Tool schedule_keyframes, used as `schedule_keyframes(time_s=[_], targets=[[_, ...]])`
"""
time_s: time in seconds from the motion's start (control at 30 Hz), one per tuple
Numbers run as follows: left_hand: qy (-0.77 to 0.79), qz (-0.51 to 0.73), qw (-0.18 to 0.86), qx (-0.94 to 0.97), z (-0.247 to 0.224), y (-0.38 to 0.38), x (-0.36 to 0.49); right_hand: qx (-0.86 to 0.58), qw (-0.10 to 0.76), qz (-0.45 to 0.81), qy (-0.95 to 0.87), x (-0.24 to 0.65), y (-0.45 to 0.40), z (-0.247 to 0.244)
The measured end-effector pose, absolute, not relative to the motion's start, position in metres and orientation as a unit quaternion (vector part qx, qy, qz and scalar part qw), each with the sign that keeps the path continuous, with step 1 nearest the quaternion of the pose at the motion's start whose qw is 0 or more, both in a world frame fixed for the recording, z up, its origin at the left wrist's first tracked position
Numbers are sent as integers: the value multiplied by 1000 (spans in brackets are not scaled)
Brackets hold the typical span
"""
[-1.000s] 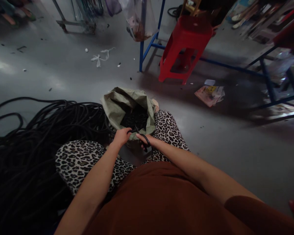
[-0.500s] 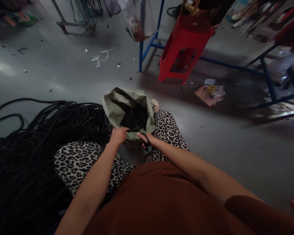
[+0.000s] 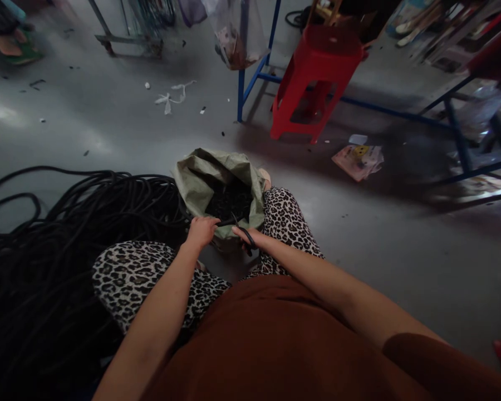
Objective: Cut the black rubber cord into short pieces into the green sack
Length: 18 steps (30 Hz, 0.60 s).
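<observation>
Between my knees stands a green woven sack [image 3: 192, 181], its mouth spread wide, with dark cut pieces [image 3: 229, 201] inside. My left hand [image 3: 202, 231] is closed around a black rubber cord [image 3: 226, 222] at the near rim of the sack. The cord's end points right, toward the scissors. In my right hand [image 3: 245, 236] is a pair of scissors [image 3: 249, 239] with black handles; the blades reach up beside the cord's end. Whether the blades touch the cord is too small to tell.
A large heap of long black cord [image 3: 121, 203] lies on the floor at my left. Ahead are a red plastic stool [image 3: 321, 72], a blue metal frame [image 3: 241, 94] and a hanging plastic bag [image 3: 236, 39]. Another person's foot [image 3: 23, 53] shows at upper left.
The scissors' handles have come closer together in my right hand. My left hand has hardly moved. At upper left, the other person's feet have shifted left.
</observation>
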<state>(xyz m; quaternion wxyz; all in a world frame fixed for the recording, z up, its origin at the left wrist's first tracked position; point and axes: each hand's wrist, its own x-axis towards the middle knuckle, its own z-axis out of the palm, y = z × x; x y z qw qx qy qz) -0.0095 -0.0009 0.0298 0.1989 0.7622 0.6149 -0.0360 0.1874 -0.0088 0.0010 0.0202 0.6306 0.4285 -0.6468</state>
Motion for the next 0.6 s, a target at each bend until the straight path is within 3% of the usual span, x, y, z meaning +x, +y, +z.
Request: schedule_keyframes(time_s=[0.23,0.6], targets=[[619,-44,210,755,27,0,-11,613,45,-640,461,188,-8,-3],[623,-49,202,754,25,1,-9,641,0,-639,426,185,-11,0]])
